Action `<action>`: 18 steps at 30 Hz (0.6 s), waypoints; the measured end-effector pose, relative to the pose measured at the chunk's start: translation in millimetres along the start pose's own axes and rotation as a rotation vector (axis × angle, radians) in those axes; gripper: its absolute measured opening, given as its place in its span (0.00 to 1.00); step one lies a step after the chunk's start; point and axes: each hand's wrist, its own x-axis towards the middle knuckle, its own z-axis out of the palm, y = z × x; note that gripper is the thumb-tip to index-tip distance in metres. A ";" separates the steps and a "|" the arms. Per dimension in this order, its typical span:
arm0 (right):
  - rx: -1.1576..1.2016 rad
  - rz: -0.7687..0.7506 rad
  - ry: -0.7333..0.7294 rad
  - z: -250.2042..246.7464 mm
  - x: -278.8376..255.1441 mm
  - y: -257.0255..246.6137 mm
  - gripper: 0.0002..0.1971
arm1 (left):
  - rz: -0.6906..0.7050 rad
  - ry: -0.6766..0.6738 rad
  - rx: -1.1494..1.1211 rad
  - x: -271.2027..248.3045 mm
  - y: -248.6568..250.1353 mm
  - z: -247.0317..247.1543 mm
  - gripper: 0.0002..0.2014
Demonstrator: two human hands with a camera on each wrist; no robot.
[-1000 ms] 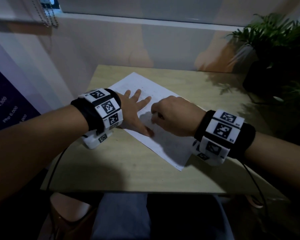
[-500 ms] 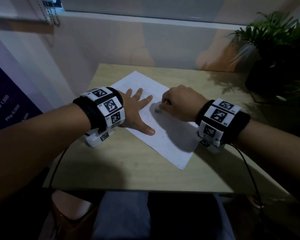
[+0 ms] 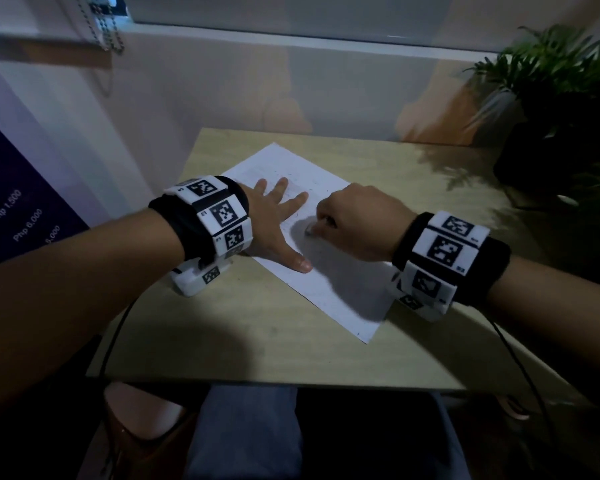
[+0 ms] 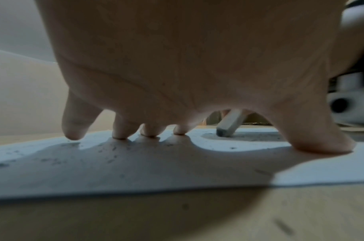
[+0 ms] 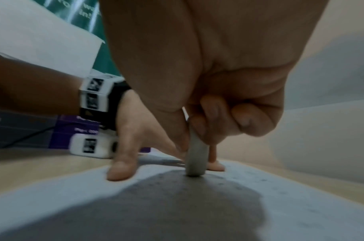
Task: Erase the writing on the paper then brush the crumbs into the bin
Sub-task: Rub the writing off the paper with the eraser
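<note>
The surface (image 3: 257, 341) carried the paper (image 3: 326, 292) under both my hands; my left hand (image 3: 278, 220) lay flat with fingers spread, pinning the sheet beside the right; my right hand (image 3: 357, 223) was curled round the eraser (image 5: 196, 161), its end pressed onto the paper just ahead of the left thumb; crumbs (image 4: 113, 156) lay beneath the left fingers; short, firm strokes away from the pinning hand seemed best, lest the sheet buckle; no bin showed.

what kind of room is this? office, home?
Probably a small office or shop corner, not certain: a light wooden desk against a windowed wall, a purple sign with peso prices on the left, a potted plant on the right.
</note>
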 end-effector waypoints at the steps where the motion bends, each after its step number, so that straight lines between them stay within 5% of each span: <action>1: 0.025 -0.046 -0.020 0.2 -5.3 -5.0 0.18 | -0.002 0.001 0.005 -0.4 0.1 -0.3 0.69; 4: 0.101 -0.093 -0.079 -3.8 -8.8 -2.2 0.17 | 0.000 -0.025 -0.008 -1.2 0.9 -3.5 0.73; 8: 0.010 0.042 -0.003 -4.1 0.8 10.0 0.19 | 0.012 -0.046 -0.024 -3.0 0.0 -4.6 0.76; 14: 0.050 -0.101 -0.051 -0.2 -13.8 -8.1 0.16 | 0.007 -0.016 -0.008 -0.6 -0.5 -2.5 0.74; 18: -0.030 0.052 0.027 -2.5 1.4 10.0 0.21 | 0.009 -0.028 -0.025 -3.3 0.8 -4.0 0.72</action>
